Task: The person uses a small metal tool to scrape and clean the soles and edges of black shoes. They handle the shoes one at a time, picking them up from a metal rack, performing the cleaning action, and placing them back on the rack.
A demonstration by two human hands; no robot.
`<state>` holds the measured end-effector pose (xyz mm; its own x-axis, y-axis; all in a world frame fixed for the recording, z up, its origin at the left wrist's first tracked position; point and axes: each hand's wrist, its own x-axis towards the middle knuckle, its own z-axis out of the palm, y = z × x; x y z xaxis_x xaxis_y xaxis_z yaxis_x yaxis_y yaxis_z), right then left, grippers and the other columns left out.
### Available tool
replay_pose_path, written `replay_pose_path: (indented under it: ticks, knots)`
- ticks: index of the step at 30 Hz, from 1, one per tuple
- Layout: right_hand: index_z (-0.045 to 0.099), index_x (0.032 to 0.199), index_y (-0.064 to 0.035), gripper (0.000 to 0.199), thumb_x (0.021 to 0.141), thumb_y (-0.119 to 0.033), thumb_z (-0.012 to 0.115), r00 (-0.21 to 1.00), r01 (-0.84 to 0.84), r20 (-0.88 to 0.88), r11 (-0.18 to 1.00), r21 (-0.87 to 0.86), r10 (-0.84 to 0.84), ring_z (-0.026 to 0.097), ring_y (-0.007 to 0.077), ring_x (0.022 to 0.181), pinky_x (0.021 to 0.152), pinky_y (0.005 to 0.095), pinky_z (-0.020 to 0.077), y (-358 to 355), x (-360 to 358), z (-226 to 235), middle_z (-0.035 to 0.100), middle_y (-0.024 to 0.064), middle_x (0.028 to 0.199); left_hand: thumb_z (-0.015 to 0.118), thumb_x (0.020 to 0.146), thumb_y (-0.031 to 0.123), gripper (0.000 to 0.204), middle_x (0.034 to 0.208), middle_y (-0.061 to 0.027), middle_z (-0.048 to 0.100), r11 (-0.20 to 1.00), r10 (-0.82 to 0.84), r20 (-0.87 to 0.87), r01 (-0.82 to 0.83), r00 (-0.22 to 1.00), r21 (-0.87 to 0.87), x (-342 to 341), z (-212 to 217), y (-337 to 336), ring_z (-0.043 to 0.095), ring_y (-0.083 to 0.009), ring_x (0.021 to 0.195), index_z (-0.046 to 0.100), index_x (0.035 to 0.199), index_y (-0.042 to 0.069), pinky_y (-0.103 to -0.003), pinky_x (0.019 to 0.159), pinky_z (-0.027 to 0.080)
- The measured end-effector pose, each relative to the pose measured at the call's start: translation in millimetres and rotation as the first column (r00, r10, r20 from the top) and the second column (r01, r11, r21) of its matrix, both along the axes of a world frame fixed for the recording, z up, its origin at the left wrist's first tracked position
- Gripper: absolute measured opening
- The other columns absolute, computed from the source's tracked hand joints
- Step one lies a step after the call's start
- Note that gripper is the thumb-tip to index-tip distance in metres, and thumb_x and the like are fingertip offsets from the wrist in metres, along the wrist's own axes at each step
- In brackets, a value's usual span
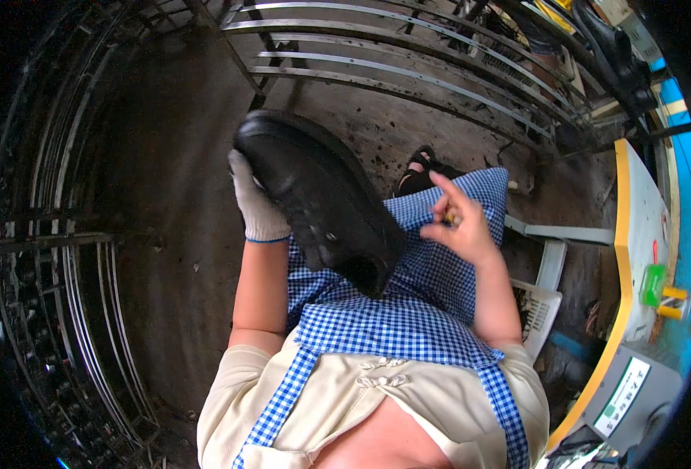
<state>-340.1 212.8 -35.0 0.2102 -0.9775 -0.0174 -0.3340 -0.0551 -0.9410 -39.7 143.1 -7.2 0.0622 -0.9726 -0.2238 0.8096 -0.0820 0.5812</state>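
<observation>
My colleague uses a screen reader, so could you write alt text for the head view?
A person's gloved left hand holds a black shoe over a blue-and-white checked apron, while the bare right hand is raised beside it. Metal racks stand ahead and to the left; a yellow-edged table is at the right.

A metal rack (396, 69) stands near a yellow-edged table (644, 223).
</observation>
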Motion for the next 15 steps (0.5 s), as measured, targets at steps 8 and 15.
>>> replay_pose_path:
  ticks: [8, 15]
  knots:
    - [0.031, 0.147, -0.0026, 0.109, 0.057, -0.011, 0.092, 0.978, -0.069, 0.167, 0.949, -0.309, 0.125, 0.058, 0.0225, 0.116, 0.099, 0.0358, 0.0459, 22.0, 25.9, 11.6, 0.055, 0.0149, 0.13, 0.053, 0.092, 0.057, 0.061, 0.117, -0.0137, 0.065, 0.988, -0.063, -0.274, 0.099, 0.96, 0.12, -6.9, -41.9, -18.0, 0.064, -0.0304, 0.101, 0.058, 0.123, 0.004, -0.045, 0.092, 0.053]
    - [0.03, 0.145, -0.0025, 0.106, 0.059, -0.011, 0.092, 0.94, 0.197, 0.323, 0.947, -0.252, -0.11, 0.049, 0.0209, 0.124, 0.106, 0.0358, 0.0394, -9.7, 12.5, 32.8, 0.047, 0.0109, 0.137, 0.041, 0.101, 0.039, 0.044, 0.135, -0.0143, 0.052, 0.892, -0.352, 0.046, 0.32, 0.935, 0.318, -15.6, -76.4, 19.4, 0.054, -0.0298, 0.119, 0.046, 0.135, 0.01, -0.045, 0.086, 0.054]
